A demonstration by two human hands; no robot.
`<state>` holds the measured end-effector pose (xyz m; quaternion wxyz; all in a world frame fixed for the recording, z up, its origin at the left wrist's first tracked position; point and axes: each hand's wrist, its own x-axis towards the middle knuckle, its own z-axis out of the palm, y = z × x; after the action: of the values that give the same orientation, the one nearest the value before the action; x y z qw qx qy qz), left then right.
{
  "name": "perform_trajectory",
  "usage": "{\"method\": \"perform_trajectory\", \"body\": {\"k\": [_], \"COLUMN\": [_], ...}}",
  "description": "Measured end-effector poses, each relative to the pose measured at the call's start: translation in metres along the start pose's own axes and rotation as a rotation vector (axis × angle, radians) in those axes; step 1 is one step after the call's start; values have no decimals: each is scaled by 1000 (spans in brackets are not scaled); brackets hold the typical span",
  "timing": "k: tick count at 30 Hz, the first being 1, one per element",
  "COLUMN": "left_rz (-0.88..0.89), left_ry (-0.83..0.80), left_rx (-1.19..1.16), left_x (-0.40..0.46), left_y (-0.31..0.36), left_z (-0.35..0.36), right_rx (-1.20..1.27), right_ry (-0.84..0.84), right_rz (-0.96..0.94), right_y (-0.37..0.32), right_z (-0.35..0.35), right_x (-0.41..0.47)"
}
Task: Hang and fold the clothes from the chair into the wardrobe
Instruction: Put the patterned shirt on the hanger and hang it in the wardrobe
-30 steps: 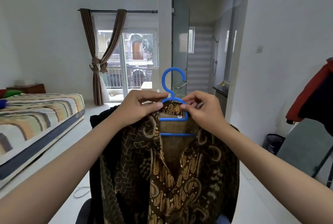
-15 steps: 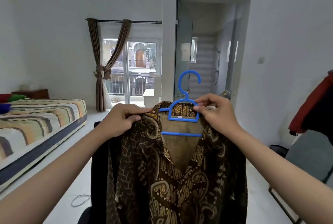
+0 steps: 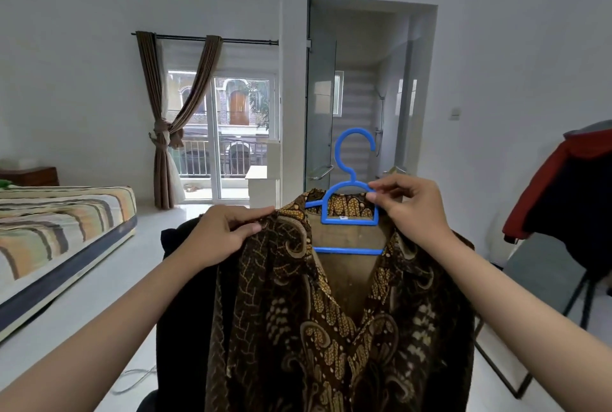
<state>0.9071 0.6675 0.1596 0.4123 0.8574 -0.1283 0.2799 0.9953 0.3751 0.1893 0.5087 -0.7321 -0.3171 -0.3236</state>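
Observation:
A brown batik shirt (image 3: 331, 319) hangs open-fronted on a blue plastic hanger (image 3: 351, 199), held up in front of me. My left hand (image 3: 222, 236) grips the shirt's left shoulder, fingers curled over the fabric. My right hand (image 3: 410, 206) pinches the hanger's right shoulder and the collar beside it. The hanger's hook points up, free of any rail. Behind the shirt, dark clothes (image 3: 185, 305) lie draped over something low that I cannot make out.
A striped bed (image 3: 59, 226) stands at the left. A curtained balcony door (image 3: 231, 133) and a bathroom doorway (image 3: 361, 97) are straight ahead. At the right, a red and black garment (image 3: 573, 186) hangs over a metal-legged stand. A cable (image 3: 139, 378) lies on the white floor.
My left hand slid from the hanger's neck out to the shirt's left shoulder. The hanger and shirt shifted to the right and the view tilted up.

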Motion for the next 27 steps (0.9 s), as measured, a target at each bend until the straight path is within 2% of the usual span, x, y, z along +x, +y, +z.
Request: {"method": "perform_trajectory", "body": {"k": [5, 9, 13, 15, 17, 20, 27], "left_rz": [19, 62, 117, 152, 148, 122, 249], "left_ry": [85, 55, -9, -55, -99, -168, -298], "left_rx": [-114, -180, -210, -232, -266, -328, -448], "left_x": [-5, -10, -17, -21, -24, -34, -82], "left_y": [8, 16, 39, 57, 78, 111, 194], "left_z": [20, 49, 90, 109, 124, 141, 175], "right_rx": [-71, -242, -494, -577, -622, -712, -1049], "right_ry": [43, 138, 266, 235, 106, -13, 40], "right_rz": [-2, 3, -139, -250, -302, -209, -17], "right_y": [-8, -10, -20, -28, -38, -54, -100], "right_z": [-13, -31, -51, -63, -79, -107, -194], "right_x": [-17, -45, -83, -96, -105, -123, -188]}}
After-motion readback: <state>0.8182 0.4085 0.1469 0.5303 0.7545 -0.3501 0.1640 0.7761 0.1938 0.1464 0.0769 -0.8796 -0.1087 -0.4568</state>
